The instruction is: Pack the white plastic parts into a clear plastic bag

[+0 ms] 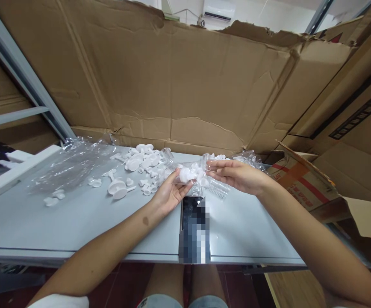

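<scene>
A clear plastic bag (188, 173) with white plastic parts inside is held above the middle of the table. My left hand (172, 193) supports it from the lower left, its fingers curled round the plastic. At the bag's right end, my right hand (237, 174) has its thumb and fingers pressed on the edge. Loose white plastic parts (134, 162) lie in a pile left of the bag. Clear coiled springs (219, 188) rest on the table beneath my right hand. A phone (190, 214) lies below the bag, partly masked by a blurred patch.
Crumpled clear bags (76, 162) spread over the left of the grey table (243, 226). Tall cardboard (172, 81) stands behind it. An open carton (304, 179) is at the right, and a metal frame (28, 64) rises at the left.
</scene>
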`<state>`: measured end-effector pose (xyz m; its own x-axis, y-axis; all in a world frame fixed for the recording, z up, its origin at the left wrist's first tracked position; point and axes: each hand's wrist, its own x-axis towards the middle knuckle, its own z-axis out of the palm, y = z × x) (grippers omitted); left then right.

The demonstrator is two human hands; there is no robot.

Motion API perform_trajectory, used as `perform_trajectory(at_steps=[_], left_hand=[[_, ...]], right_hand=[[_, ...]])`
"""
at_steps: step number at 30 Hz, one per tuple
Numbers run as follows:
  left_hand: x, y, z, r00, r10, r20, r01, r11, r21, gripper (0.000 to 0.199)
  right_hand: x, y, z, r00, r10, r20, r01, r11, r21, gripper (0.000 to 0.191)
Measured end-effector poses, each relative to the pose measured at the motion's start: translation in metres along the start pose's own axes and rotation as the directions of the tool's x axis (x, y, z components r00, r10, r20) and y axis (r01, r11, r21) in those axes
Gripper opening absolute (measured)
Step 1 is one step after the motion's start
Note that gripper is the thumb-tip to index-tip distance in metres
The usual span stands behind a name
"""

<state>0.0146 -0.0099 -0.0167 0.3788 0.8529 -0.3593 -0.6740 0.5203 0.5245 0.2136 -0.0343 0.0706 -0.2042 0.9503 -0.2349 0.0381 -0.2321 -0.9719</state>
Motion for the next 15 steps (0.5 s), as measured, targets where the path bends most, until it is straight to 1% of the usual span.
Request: perform_trajectory(at_steps=[1, 2, 4, 5, 6, 8, 11, 13, 15], left_hand=[[0.0, 0.0, 0.0, 1.0, 0.001, -0.001, -0.001, 1.0, 0.002, 0.023], [0.0, 0.001, 0.0, 1.0, 0.003, -0.002, -0.003, 1.0, 0.006, 0.022], [-0.001, 0.001, 0.001, 1.0, 0.014, 0.001, -0.014, 1.0, 0.012, 0.02], [-0.001, 0.001, 0.002, 1.0, 0.025, 0.002, -0.025, 1.0, 0.014, 0.019], [-0.002, 0.001, 0.003, 0.999, 0.038, 0.001, -0.038, 0.999, 0.013, 0.017], [-0.003, 0.001, 0.004, 0.998, 0.067, -0.003, -0.067, 0.998, 0.003, 0.013], [-0.003, 0.0, 0.003, 0.996, 0.091, -0.002, -0.091, 0.996, -0.016, 0.009], [-0.001, 0.0, 0.002, 0.996, 0.089, 0.009, -0.088, 0.996, -0.01, 0.01], [0.0, -0.001, 0.0, 0.997, 0.08, 0.014, -0.08, 0.997, 0.001, 0.012]], right_hand=[[-0.001, 0.0, 0.0, 1.0, -0.03, -0.009, 0.029, 0.994, -0.109, 0.023], [-0.001, 0.001, 0.0, 0.998, -0.066, -0.021, 0.059, 0.969, -0.24, 0.019], [-0.001, 0.001, 0.001, 0.99, -0.138, -0.037, 0.102, 0.862, -0.497, 0.013], [0.0, 0.002, 0.001, 0.987, -0.16, -0.032, 0.111, 0.802, -0.587, 0.011], [0.0, 0.002, 0.001, 0.986, -0.165, -0.017, 0.116, 0.757, -0.643, 0.009], [0.002, 0.004, 0.0, 0.987, -0.156, 0.03, 0.135, 0.719, -0.682, 0.008], [0.005, 0.012, 0.0, 0.985, -0.147, 0.094, 0.171, 0.703, -0.69, 0.014], [0.007, 0.02, 0.002, 0.98, -0.166, 0.114, 0.198, 0.691, -0.695, 0.019], [0.009, 0.028, 0.003, 0.978, -0.177, 0.111, 0.205, 0.707, -0.677, 0.021]])
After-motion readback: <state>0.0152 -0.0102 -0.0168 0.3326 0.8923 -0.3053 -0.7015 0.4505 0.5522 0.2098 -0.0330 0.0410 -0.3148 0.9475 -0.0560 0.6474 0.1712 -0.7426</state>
